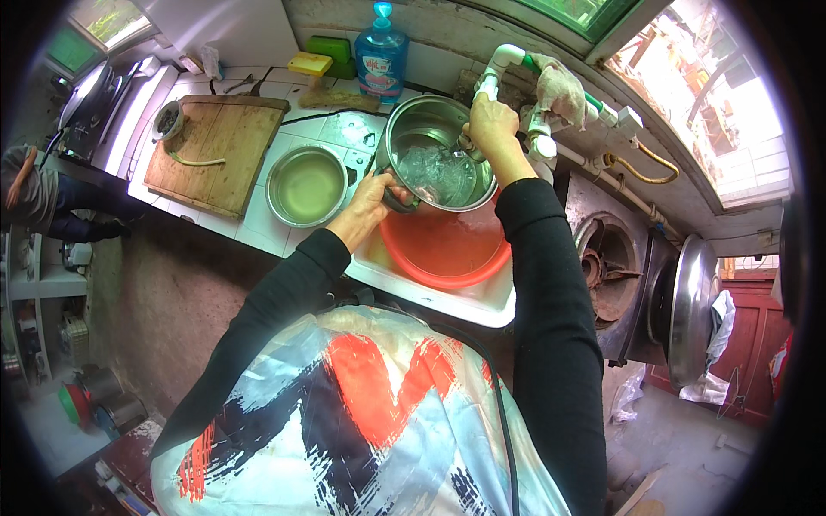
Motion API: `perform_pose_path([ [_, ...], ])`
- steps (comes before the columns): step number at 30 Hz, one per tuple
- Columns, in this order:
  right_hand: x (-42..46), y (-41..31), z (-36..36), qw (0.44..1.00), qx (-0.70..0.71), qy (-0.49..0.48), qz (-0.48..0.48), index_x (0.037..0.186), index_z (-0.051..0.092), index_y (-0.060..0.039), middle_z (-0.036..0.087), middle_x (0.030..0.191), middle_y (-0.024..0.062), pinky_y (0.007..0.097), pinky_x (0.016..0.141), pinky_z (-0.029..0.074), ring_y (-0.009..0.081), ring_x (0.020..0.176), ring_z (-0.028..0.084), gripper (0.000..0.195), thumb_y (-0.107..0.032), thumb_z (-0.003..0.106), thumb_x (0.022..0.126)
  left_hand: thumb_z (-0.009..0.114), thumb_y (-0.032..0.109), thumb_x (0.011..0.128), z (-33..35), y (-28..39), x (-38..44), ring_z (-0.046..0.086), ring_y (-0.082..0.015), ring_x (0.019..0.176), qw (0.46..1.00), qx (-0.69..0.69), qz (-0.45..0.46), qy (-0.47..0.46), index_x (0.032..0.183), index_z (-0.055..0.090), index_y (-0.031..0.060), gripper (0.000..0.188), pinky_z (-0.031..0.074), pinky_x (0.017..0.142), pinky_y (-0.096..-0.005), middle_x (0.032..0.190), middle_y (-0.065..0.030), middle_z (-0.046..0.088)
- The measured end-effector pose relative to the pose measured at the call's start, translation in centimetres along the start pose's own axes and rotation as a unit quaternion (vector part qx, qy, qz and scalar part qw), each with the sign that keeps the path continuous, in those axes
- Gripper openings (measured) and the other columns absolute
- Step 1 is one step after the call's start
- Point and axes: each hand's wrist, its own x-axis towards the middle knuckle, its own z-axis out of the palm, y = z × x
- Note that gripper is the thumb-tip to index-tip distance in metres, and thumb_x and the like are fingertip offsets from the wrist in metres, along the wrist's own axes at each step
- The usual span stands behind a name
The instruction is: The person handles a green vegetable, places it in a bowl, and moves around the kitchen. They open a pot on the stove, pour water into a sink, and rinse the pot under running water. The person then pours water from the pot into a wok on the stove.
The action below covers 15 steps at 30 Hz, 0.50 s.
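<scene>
My left hand [372, 201] grips the dark handle [401, 201] of a stainless steel pot [426, 122]. Clear, rippling water [432, 169] lies in the pot, which is over a red plastic basin [445, 248]. That basin also holds liquid and sits in a white sink [464, 306]. At the far right rim of the pot, my right hand [493, 126] is closed around the tap below the white pipe fitting [488, 84]; the fingers hide part of it. The tap's spout points into the pot. Left of the pot stands a metal bowl [306, 184] of cloudy yellowish liquid.
A wooden cutting board [213, 155] carries a small bowl [169, 120] and a pale green stalk [197, 161]. Behind the pot stand a blue dish soap bottle [381, 61] and sponges [311, 63]. A cloth [560, 90] hangs on the pipe. Another person [39, 193] is at far left.
</scene>
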Motion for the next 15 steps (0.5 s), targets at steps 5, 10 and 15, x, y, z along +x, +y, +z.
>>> perform_pose_path([
  [5, 0.3, -0.4, -0.7, 0.998, -0.028, -0.053, 0.015, 0.107, 0.051, -0.0046, 0.065, 0.099, 0.012, 0.0364, 0.071, 0.052, 0.0247, 0.091, 0.064, 0.051, -0.033, 0.072, 0.07, 0.042, -0.007, 0.076, -0.3, 0.0, 0.5, 0.047, -0.0157, 0.056, 1.0, 0.001, 0.004, 0.001, 0.092, 0.045, 0.0057, 0.021, 0.046, 0.048, -0.0305, 0.072, -0.0054, 0.045],
  [10, 0.6, 0.3, -0.9, 0.996, -0.049, -0.058, -0.041, 0.105, 0.053, -0.0029, 0.065, 0.097, 0.0139, 0.0373, 0.074, 0.051, 0.0267, 0.09, 0.064, 0.055, -0.036, 0.074, 0.067, 0.044, -0.007, 0.076, -0.5, -0.3, 0.6, 0.048, -0.0167, 0.057, 1.0, 0.001, 0.008, 0.012, 0.093, 0.045, 0.0057, 0.021, 0.047, 0.048, -0.0315, 0.074, -0.0071, 0.048],
  [15, 0.7, 0.5, -0.9, 0.994, -0.061, -0.06, -0.061, 0.104, 0.053, -0.0001, 0.065, 0.092, 0.0164, 0.0397, 0.072, 0.05, 0.0301, 0.087, 0.063, 0.055, -0.038, 0.071, 0.068, 0.045, -0.007, 0.075, -0.5, -0.5, 0.7, 0.047, -0.0171, 0.052, 1.0, -0.017, 0.01, 0.01, 0.092, 0.042, 0.0059, 0.022, 0.047, 0.045, -0.0317, 0.073, -0.0093, 0.049],
])
